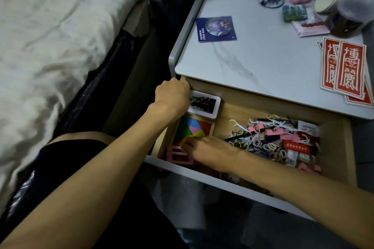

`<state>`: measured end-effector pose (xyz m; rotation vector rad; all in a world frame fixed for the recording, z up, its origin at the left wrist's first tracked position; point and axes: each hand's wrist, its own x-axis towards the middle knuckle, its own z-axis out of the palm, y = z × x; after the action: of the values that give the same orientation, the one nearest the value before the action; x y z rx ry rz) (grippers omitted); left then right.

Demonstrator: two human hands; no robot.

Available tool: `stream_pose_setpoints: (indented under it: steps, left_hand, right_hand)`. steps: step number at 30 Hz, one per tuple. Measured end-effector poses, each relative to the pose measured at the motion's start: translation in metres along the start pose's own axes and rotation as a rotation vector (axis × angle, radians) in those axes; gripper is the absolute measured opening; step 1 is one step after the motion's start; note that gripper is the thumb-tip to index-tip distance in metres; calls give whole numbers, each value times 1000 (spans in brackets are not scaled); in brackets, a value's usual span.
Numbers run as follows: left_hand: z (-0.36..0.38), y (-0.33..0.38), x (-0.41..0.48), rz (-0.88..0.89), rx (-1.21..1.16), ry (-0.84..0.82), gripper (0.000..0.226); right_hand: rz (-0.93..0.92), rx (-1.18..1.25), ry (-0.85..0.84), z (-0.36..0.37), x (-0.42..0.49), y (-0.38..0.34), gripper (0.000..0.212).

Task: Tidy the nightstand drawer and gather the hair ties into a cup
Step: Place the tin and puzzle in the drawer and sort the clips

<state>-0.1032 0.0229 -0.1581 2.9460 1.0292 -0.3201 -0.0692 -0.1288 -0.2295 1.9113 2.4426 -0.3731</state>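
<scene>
Nightstand: drawer open frontward, long axis left-right.

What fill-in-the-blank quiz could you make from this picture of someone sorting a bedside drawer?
1. The drawer stands ____.
2. The hair ties lie heaped in its ____ half.
3. The right hand reaches into the drawer's ____ half, onto the colourful puzzle.
4. The cards on the nightstand top are ____ and white.
Missing words: open; right; left; red.
</scene>
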Motion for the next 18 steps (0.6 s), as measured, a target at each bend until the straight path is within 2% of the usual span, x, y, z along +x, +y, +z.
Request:
stream_pose_setpoints:
  steps: [4, 9, 13, 18]
  left_hand:
    - [0, 0, 0, 3, 0, 4, 25]
    - [4, 0, 2, -7, -16, 13, 27]
    - [3, 1, 0, 1, 6, 26, 28]
    - [2, 2, -2, 1, 33, 27, 31]
  right_hand:
    - [27, 72, 39, 3, -3, -1, 45]
    - [43, 101, 69, -1, -1, -7, 38]
    - [54, 103, 47, 5, 2, -7, 32]
    - [78, 102, 3, 10, 5, -4, 36]
